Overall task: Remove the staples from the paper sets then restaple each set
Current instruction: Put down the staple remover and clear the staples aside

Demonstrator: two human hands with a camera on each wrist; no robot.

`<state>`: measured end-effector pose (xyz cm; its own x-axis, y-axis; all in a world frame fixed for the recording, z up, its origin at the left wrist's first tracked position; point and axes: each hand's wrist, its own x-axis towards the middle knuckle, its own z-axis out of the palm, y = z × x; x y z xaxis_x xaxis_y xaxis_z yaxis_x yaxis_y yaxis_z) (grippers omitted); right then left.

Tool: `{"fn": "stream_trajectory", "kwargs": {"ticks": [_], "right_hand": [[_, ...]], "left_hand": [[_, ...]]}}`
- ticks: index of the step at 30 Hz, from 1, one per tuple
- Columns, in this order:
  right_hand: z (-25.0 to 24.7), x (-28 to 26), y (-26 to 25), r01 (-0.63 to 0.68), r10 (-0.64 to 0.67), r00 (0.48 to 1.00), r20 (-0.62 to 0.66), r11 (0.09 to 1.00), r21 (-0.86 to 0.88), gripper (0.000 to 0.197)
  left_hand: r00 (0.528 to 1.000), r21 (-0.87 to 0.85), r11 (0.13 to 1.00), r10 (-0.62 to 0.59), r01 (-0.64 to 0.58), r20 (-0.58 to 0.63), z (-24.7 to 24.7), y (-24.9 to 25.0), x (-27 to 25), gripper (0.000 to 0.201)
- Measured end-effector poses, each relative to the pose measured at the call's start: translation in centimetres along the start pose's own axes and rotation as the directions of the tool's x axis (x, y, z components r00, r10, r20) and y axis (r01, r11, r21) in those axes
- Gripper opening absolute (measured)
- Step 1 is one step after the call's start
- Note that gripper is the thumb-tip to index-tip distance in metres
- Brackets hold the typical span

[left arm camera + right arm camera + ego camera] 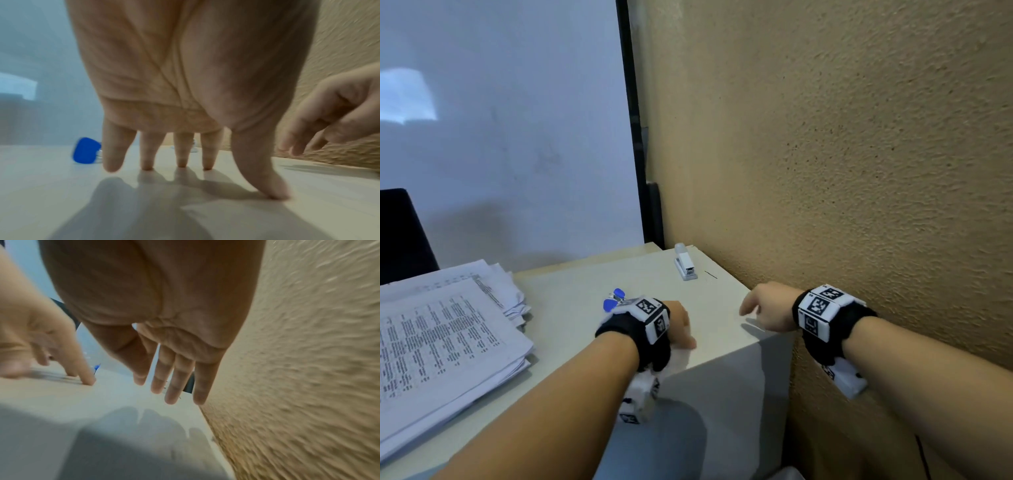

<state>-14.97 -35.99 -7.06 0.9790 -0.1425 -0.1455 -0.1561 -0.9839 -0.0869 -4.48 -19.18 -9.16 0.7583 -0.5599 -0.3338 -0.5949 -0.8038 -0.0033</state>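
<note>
Two hands, left (pixel 677 325) and right (pixel 765 310), spread and unladen on desk (pixel 571 301); step judged preparatory; remover (pixel 614 299) wanted next.

Bench corner against a textured wall

A pale bench (pixel 571 291) meets a rough tan wall (pixel 825 137) on the right; behind it stand a white board (pixel 517 120) with a black frame edge (pixel 631 102) and a dark chair back (pixel 400 236).

Black wrist straps (pixel 835 329), white marker-printed camera blocks (pixel 650 317), bare forearms.
</note>
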Motion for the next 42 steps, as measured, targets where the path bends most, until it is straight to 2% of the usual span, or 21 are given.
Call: {"fn": "stream_trajectory", "kwargs": {"ticks": [2, 4, 6, 8, 10, 13, 16, 18, 20, 23, 24, 27, 28, 31, 34, 36, 38, 40, 42], "right_hand": [[-0.8, 1.9, -1.5, 0.021, -0.021, 0.999, 0.032, 1.000, 0.010, 0.044], [-0.9, 3.7, -3.1, 0.054, -0.049, 0.990, 0.129, 0.998, -0.031, 0.045], [-0.3, 5.0, -4.1, 0.079, -0.060, 0.979, 0.196, 0.993, -0.090, 0.040], [-0.2, 5.1, -4.4, 0.084, -0.050, 0.977, 0.207, 0.984, -0.160, 0.037], [-0.7, 4.6, -4.3, 0.100, -0.050, 0.969, 0.242, 0.975, -0.198, 0.035], [-1.9, 4.6, -3.4, 0.088, -0.057, 0.960, 0.275, 0.991, -0.104, 0.037], [-2.8, 6.7, -2.7, 0.021, -0.005, 0.991, 0.136, 0.993, -0.115, 0.048], [-2.9, 9.1, -2.8, -0.024, 0.047, 0.992, 0.117, 0.982, -0.188, 0.053], [-2.6, 11.9, -2.9, -0.026, 0.065, 0.986, 0.153, 0.968, -0.248, 0.049], [-1.4, 16.5, -2.6, 0.027, 0.039, 0.975, 0.218, 0.955, -0.294, 0.029], [-1.2, 17.8, -2.5, 0.054, 0.030, 0.968, 0.250, 0.945, -0.323, 0.023], [-1.8, 18.1, -3.2, 0.124, 0.002, 0.951, 0.308, 0.912, -0.391, 0.018], [-2.1, 17.4, -3.5, 0.141, -0.012, 0.952, 0.307, 0.904, -0.404, 0.023], [-2.0, 14.9, -3.3, 0.173, -0.040, 0.944, 0.328, 0.905, -0.389, 0.020], [-1.3, 11.2, -2.6, 0.175, -0.075, 0.954, 0.289, 0.925, -0.338, 0.035], [-0.7, 8.7, -2.1, 0.174, -0.089, 0.957, 0.277, 0.938, -0.299, 0.037], [-0.1, 6.5, -1.7, 0.166, -0.098, 0.959, 0.267, 0.955, -0.247, 0.035], [0.3, 4.4, -1.3, 0.152, -0.096, 0.961, 0.260, 0.966, -0.208, 0.032], [0.6, 2.3, -1.2, 0.134, -0.081, 0.962, 0.259, 0.971, -0.196, 0.032]], "left_hand": [[0.994, 0.075, 0.997, -0.038, 0.030, 0.106, 0.0, -2.7, 1.8, 0.087], [0.987, 0.088, 0.996, -0.040, 0.026, 0.155, 0.3, -4.8, 3.4, 0.129], [0.987, 0.096, 0.994, -0.057, 0.043, 0.153, 0.8, -6.1, 5.1, 0.150], [0.984, 0.096, 0.995, -0.049, 0.033, 0.170, 0.5, -6.1, 5.3, 0.148], [0.984, 0.111, 0.994, -0.034, 0.015, 0.176, -0.3, -5.6, 4.4, 0.132], [0.985, 0.189, 0.982, -0.045, 0.013, 0.166, -0.7, -5.1, 4.6, 0.121], [0.985, 0.257, 0.966, -0.058, 0.015, 0.164, -0.7, -5.1, 5.2, 0.133], [0.990, 0.256, 0.966, -0.073, 0.040, 0.122, -0.3, -5.5, 6.4, 0.146], [0.993, 0.219, 0.974, -0.085, 0.065, 0.083, 0.9, -6.1, 8.3, 0.154], [0.994, 0.156, 0.983, -0.105, 0.101, 0.015, 3.5, -6.6, 11.2, 0.163], [0.995, 0.160, 0.982, -0.103, 0.103, -0.013, 3.5, -6.5, 11.3, 0.154], [0.990, 0.133, 0.981, -0.132, 0.138, -0.051, 2.8, -6.1, 11.2, 0.101], [0.988, 0.123, 0.981, -0.140, 0.147, -0.070, 2.5, -6.2, 11.2, 0.097], [0.988, 0.058, 0.989, -0.128, 0.133, -0.080, 2.5, -6.4, 11.6, 0.110], [0.988, 0.114, 0.982, -0.147, 0.151, -0.048, 2.3, -5.6, 10.7, 0.109], [0.990, 0.130, 0.982, -0.130, 0.135, -0.050, 1.2, -4.7, 9.2, 0.095], [0.996, 0.171, 0.983, -0.050, 0.061, -0.067, 0.5, -3.7, 6.5, 0.082], [1.000, 0.098, 0.995, -0.030, 0.030, 0.000, 0.5, -3.2, 5.5, 0.065], [1.000, 0.088, 0.996, -0.025, 0.024, 0.017, 0.9, -2.8, 5.0, 0.059]]}}
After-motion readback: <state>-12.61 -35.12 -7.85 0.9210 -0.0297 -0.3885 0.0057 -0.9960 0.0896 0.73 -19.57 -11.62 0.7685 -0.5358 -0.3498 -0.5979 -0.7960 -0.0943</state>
